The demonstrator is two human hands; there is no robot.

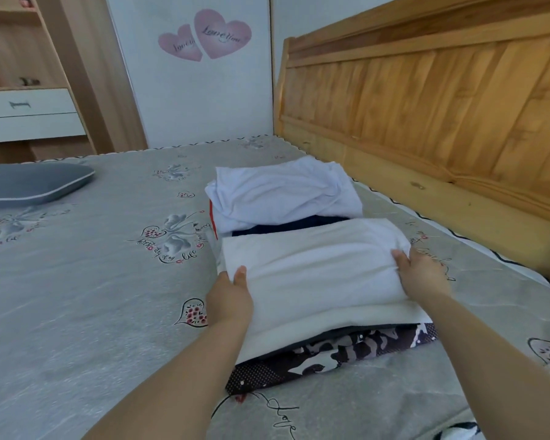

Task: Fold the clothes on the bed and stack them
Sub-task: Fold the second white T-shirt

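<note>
A folded white garment [315, 268] lies on top of a dark patterned folded garment [331, 354] near the bed's right side. My left hand [229, 296] grips its left edge, thumb on top. At the right edge, my right hand [421, 274] pinches the cloth, fingers curled into the fabric. Behind it sits a second pile: a rumpled white garment [283, 192] over a dark navy one [286, 227], with a red strip showing at its left.
The bed has a grey sheet [92, 281] printed with hearts and flowers. A wooden headboard [442, 106] runs along the right. A grey pillow [29, 184] lies at the far left. A shelf unit with white drawers [29, 115] stands beyond the bed.
</note>
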